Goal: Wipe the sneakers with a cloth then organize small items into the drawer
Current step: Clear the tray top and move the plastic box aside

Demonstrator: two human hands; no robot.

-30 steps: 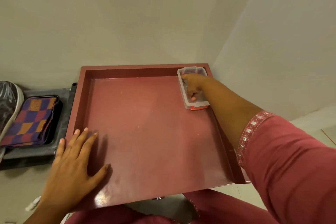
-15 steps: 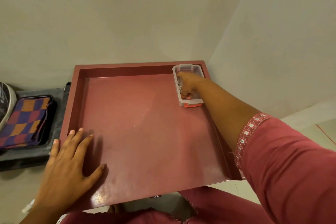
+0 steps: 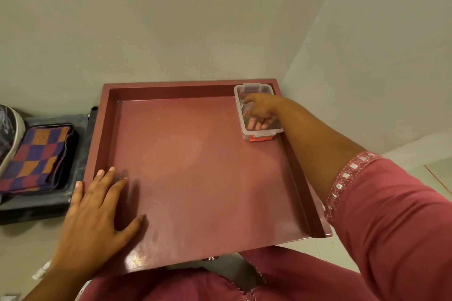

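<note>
Left hand [image 3: 94, 212] lies flat on the near left corner of the red drawer [image 3: 195, 171], fingers straight and spread, pressing down and gripping nothing. It was in this same spot a second ago, so it looks like it is keeping the drawer steady. Most of the drawer floor is bare, so there is lots of room for more small things. Low walls run along the left, right and far sides, and a hand must go up and over them to get in. Past the left wall sits a dark tray [image 3: 73, 193] with a folded checked cloth [image 3: 34, 159] on it, and a bit of a sneaker [image 3: 11, 134] shows at the far left edge. The cloth is put down, so I think the wiping is done. At the far right corner sits a small clear box [image 3: 254, 88], close against the right wall. Right hand [image 3: 260, 111] is down inside the box. A second ago this hand lay lower in the box, and now its fingers point toward the near end. They are bent a little among the small things in there, but I cannot tell if they hold one. The sorting part is going on now. The box is tight in its corner, so the arm has little room on the right and more on the left.
</note>
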